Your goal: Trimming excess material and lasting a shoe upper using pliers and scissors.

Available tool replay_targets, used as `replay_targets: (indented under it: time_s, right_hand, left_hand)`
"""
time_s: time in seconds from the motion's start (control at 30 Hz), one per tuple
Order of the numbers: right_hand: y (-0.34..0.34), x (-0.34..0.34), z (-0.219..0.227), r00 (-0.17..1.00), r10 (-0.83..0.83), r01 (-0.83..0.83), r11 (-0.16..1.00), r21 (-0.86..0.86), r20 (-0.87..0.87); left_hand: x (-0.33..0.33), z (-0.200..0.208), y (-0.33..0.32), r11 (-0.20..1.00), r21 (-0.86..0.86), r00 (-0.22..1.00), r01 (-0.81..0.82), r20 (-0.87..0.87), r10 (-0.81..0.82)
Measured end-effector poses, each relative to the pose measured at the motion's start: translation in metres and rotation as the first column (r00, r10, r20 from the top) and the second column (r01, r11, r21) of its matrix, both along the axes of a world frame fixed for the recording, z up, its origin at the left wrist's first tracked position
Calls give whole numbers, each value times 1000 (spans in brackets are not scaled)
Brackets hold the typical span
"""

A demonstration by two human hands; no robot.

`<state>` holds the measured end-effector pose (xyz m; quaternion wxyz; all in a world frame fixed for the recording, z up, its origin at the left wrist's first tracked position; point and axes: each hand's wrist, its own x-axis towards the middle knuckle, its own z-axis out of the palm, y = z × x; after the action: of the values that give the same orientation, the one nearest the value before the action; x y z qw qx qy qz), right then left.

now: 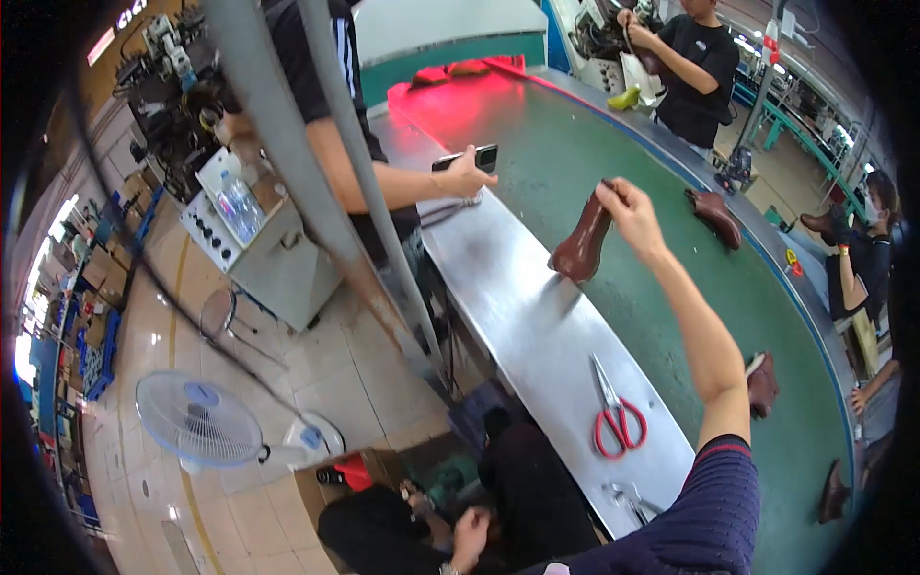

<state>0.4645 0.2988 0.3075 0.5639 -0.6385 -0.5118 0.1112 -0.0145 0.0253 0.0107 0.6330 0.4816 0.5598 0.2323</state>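
Note:
My right hand point(628, 216) pinches the top edge of a glossy brown boot point(580, 251), its shaft tilted and its foot end hanging low over the metal strip of the worktable. Low in the picture is my left hand point(470, 540), fingers curled, with a watch at the wrist. I see nothing in it. Red-handled scissors point(620, 422) lie on the metal strip point(546, 355), blades pointing away from me. Closer to me lies a small metal tool point(628, 500), partly hidden by my right sleeve.
Brown shoes point(714, 218) rest along the green belt point(632, 134). Beside a grey post point(297, 182), a person's hand point(467, 175) holds a phone point(465, 159) over the table. Other people work across the belt. A white fan point(198, 419) stands on the left floor.

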Motion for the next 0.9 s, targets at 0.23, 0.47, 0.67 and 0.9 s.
replay_targets:
  time_s: [0.23, 0.47, 0.67, 0.9]
  right_hand:
    - [-153, -168, 108, 877, 349, -409, 903, -132, -329]
    - [-216, -267, 47, 665, 540, -682, 721, -124, -515]
    - [-231, -322, -12, 598, 542, -766, 605, -220, -590]
    - [-251, -316, -24, 646, 536, -725, 654, -217, -543]
  left_hand:
    - [37, 219, 63, 744, 624, 955, 240, -12, -298]
    - [9, 248, 38, 734, 574, 769, 363, 260, -584]
    - [-42, 191, -17, 926, 320, 817, 199, 468, -337]
    - [-55, 169, -35, 919, 377, 866, 121, 413, -283]
